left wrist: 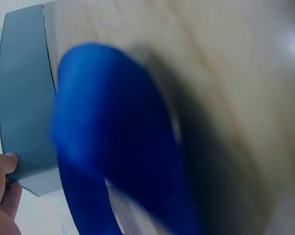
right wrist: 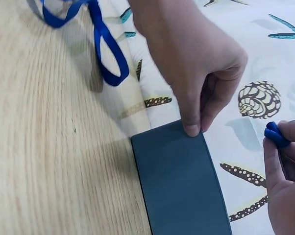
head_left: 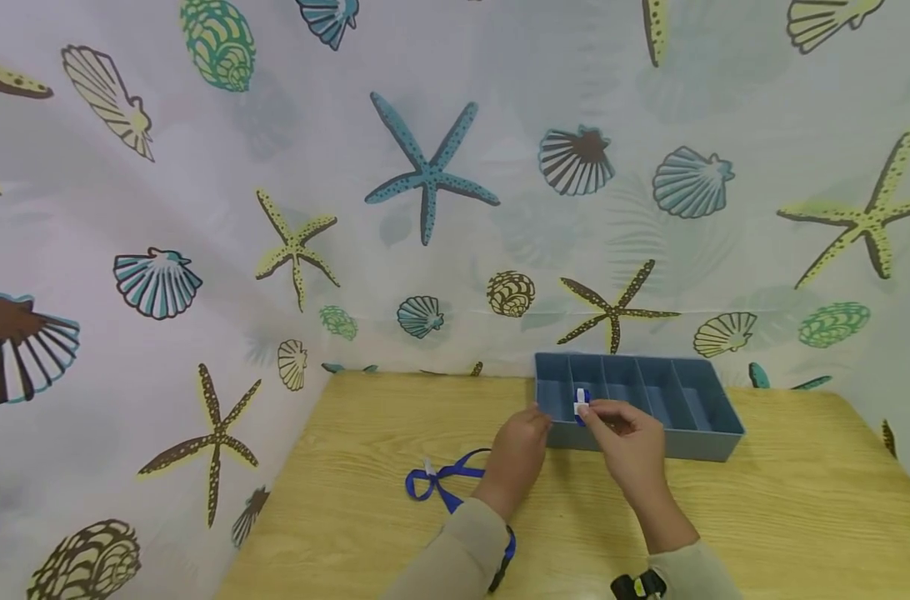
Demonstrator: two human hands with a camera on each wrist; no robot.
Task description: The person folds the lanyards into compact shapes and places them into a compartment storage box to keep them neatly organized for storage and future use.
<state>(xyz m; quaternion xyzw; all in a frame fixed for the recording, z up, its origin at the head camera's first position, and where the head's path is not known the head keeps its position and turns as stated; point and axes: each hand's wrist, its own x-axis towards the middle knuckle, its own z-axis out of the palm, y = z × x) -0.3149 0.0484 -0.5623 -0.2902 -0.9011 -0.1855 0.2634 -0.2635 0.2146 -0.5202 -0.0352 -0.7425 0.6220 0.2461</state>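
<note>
My left hand [head_left: 517,454] pinches the front left corner of a blue-grey divided box [head_left: 635,440] between thumb and fingers, as the right wrist view shows closely. My right hand [head_left: 629,446] holds a small rolled blue ribbon [right wrist: 276,135] with a white piece on it, above the front rim by the left compartments. On the wood table, left of my left hand, lies a looped blue ribbon [head_left: 422,486] with a small white piece. A blurred blue ribbon loop [left wrist: 113,112] fills the middle of the left wrist view.
The box has several side-by-side compartments and stands at the back of the wooden table [head_left: 365,417]. Behind it hangs a white cloth [head_left: 485,250] printed with shells and starfish, which also covers the left and right sides. A dark wrist strap [head_left: 638,585] shows at my right sleeve.
</note>
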